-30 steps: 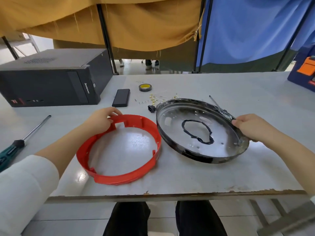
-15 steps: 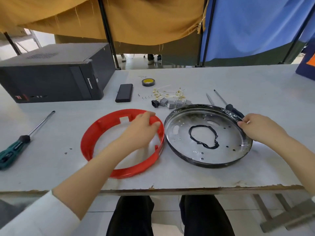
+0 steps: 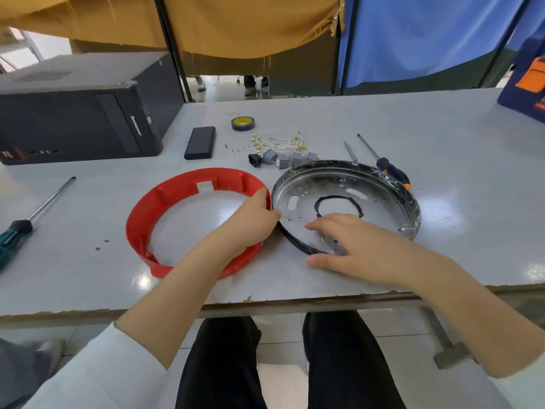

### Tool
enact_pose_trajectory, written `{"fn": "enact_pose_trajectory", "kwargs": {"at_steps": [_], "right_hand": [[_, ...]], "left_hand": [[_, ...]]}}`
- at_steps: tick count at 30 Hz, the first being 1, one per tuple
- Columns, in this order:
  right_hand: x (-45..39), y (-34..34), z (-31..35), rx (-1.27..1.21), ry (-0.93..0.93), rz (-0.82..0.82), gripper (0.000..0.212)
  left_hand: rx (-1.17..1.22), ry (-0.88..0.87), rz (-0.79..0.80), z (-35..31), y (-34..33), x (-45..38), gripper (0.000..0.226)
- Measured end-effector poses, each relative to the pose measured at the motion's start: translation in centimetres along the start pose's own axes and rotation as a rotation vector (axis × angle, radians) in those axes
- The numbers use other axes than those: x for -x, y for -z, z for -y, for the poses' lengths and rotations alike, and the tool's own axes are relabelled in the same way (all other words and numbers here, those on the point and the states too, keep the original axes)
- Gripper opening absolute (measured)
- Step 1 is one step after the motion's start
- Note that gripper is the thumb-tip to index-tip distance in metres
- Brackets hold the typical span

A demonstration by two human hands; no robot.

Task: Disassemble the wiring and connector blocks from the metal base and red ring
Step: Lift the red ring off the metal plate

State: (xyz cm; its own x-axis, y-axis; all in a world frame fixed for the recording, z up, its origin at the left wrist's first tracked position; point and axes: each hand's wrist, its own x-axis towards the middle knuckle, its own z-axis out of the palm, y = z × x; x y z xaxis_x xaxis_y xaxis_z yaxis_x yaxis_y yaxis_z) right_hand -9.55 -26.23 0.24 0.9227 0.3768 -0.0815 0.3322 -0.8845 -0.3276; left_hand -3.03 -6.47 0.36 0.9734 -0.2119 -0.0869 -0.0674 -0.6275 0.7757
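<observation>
The red ring (image 3: 165, 202) lies flat on the table, left of the round metal base (image 3: 383, 202); the two touch. My left hand (image 3: 250, 225) grips the ring's right wall, finger inside and thumb outside by the base's rim. Over the base's near rim my right hand (image 3: 356, 249) rests with fingers spread and straight, thumb on the table. A black rubber loop (image 3: 339, 199) lies inside the base. Behind it sit several grey connector blocks (image 3: 283, 159), a black socket (image 3: 255, 160) and loose white wires (image 3: 277, 141) with brass ends.
A black computer case (image 3: 73, 113) stands at the back left, with a dark phone-like slab (image 3: 200, 142), small screws (image 3: 237, 149) and a tape roll (image 3: 242, 123) nearby. One screwdriver (image 3: 17, 231) lies far left, another (image 3: 392, 169) behind the base. The table edge (image 3: 265, 302) is close.
My left hand slid from the ring's far edge round to its right side. My right hand left the base's right rim and came to rest on its near rim.
</observation>
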Motion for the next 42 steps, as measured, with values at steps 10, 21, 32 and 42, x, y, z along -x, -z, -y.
{"fn": "enact_pose_trajectory", "kwargs": {"at_steps": [10, 21, 32, 42], "right_hand": [[-0.1, -0.6, -1.4, 0.120, 0.010, -0.018, 0.050], [-3.1, -0.2, -1.9, 0.187, 0.073, 0.023, 0.048], [-4.2, 4.4, -4.5, -0.389, -0.047, -0.307, 0.056], [-7.5, 7.9, -16.7, 0.322, -0.796, -0.285, 0.032]], "left_hand": [[-0.050, -0.038, 0.074, -0.4, 0.2, -2.1, 0.032], [-0.064, -0.044, 0.063, -0.1, 0.9, -4.2, 0.038], [-0.146, -0.046, 0.045, 0.1, 1.2, -5.3, 0.052], [-0.177, 0.011, 0.002, -0.4, 0.2, -6.9, 0.078]]}}
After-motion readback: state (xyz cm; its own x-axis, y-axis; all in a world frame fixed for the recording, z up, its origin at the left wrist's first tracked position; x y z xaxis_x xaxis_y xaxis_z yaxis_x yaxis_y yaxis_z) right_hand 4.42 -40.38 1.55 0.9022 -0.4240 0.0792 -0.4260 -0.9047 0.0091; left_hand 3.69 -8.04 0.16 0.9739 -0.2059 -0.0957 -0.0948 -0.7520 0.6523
